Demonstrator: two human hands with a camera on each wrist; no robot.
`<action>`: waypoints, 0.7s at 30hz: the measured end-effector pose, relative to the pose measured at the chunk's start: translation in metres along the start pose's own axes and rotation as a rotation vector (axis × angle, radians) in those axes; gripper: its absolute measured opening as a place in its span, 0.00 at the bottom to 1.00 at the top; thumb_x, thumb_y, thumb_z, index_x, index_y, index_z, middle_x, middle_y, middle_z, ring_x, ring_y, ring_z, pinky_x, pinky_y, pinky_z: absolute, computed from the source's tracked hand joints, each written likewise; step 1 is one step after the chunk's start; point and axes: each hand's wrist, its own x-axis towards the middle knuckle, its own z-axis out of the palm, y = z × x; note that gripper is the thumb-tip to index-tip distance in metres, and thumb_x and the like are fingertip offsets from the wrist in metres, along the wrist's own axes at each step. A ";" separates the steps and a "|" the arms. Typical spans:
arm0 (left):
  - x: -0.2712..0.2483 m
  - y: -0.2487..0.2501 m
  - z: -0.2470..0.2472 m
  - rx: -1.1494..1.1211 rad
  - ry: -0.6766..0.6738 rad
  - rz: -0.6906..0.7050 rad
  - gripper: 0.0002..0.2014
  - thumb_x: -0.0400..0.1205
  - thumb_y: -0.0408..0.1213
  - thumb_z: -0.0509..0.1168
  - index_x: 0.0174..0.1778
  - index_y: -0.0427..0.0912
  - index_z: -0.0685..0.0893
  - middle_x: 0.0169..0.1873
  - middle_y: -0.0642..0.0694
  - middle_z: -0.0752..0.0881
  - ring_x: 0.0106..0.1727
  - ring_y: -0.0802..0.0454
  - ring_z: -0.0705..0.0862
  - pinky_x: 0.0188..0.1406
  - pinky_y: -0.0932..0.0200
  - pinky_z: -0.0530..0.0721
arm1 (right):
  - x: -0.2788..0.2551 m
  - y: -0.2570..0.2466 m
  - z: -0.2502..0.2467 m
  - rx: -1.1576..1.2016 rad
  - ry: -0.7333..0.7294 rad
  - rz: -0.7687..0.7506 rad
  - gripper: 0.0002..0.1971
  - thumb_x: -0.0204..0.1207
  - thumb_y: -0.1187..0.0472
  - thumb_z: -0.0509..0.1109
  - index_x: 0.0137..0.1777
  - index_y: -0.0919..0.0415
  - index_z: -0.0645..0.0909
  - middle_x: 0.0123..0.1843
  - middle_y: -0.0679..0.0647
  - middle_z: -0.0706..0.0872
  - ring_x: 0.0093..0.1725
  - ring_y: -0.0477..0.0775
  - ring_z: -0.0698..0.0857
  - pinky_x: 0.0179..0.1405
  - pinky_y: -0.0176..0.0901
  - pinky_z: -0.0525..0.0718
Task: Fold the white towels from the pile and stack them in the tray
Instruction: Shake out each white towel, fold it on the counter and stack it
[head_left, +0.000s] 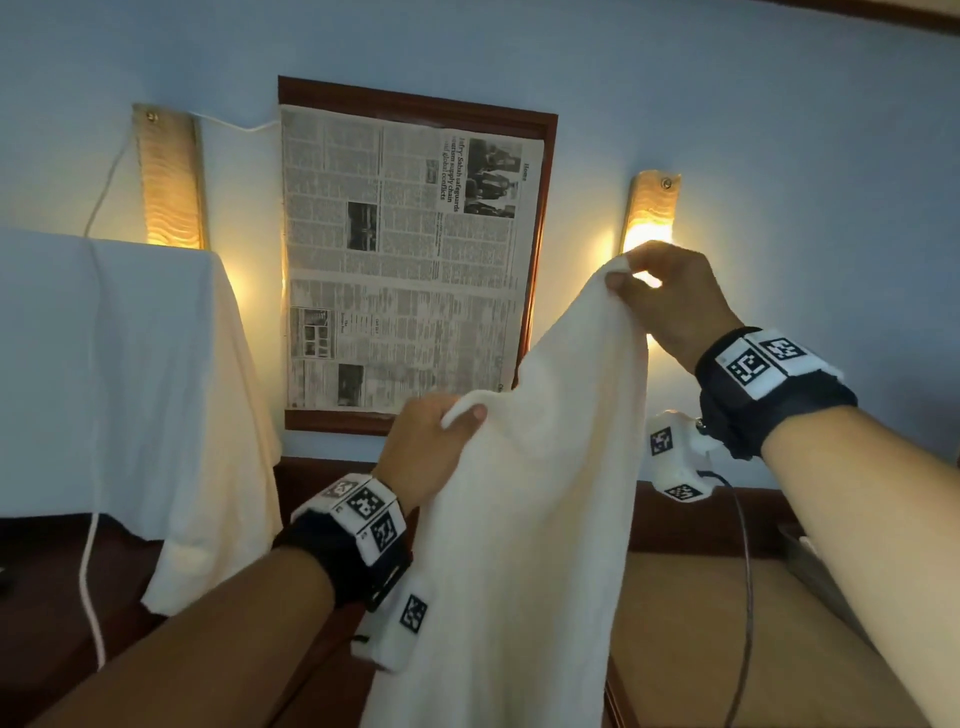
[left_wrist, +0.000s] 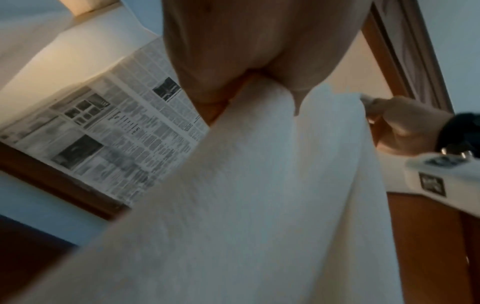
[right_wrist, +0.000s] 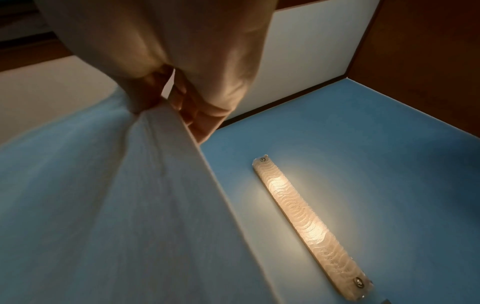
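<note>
While held up high, the towel (head_left: 524, 519) is pinched at one corner by the right hand (head_left: 670, 301). Its other top corner is gripped by the left hand (head_left: 426, 452), lower down.

The hanging white terry towel (head_left: 524, 545) fills the middle, screening the space between the raised arms. To its left stands a white-draped bulky block (head_left: 119, 374) (its cloth hanging low), leaving a narrow gap. Far behind, the wood-framed newspaper panel (head_left: 405, 260) closes the wall. Right of the towel, open room lies above the tan surface (head_left: 727, 623).
</note>
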 end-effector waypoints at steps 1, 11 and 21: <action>0.005 0.006 -0.002 0.004 0.010 0.015 0.17 0.87 0.42 0.67 0.32 0.40 0.86 0.28 0.44 0.85 0.27 0.52 0.80 0.32 0.63 0.77 | -0.007 -0.007 0.005 0.002 -0.160 0.008 0.04 0.81 0.61 0.71 0.49 0.62 0.84 0.53 0.49 0.87 0.53 0.48 0.83 0.49 0.40 0.81; 0.021 0.041 -0.028 -0.065 0.048 0.098 0.06 0.78 0.35 0.76 0.35 0.45 0.91 0.29 0.51 0.88 0.32 0.60 0.83 0.37 0.65 0.79 | -0.064 -0.032 0.081 -0.231 -0.720 -0.123 0.05 0.77 0.65 0.73 0.40 0.56 0.82 0.42 0.47 0.84 0.40 0.38 0.79 0.41 0.32 0.73; -0.068 -0.044 -0.080 -0.060 -0.041 -0.167 0.16 0.80 0.51 0.74 0.48 0.39 0.91 0.44 0.44 0.93 0.47 0.43 0.91 0.56 0.37 0.88 | -0.035 -0.061 0.098 -0.193 -0.295 -0.063 0.07 0.80 0.66 0.69 0.54 0.64 0.87 0.48 0.49 0.84 0.43 0.40 0.80 0.45 0.28 0.75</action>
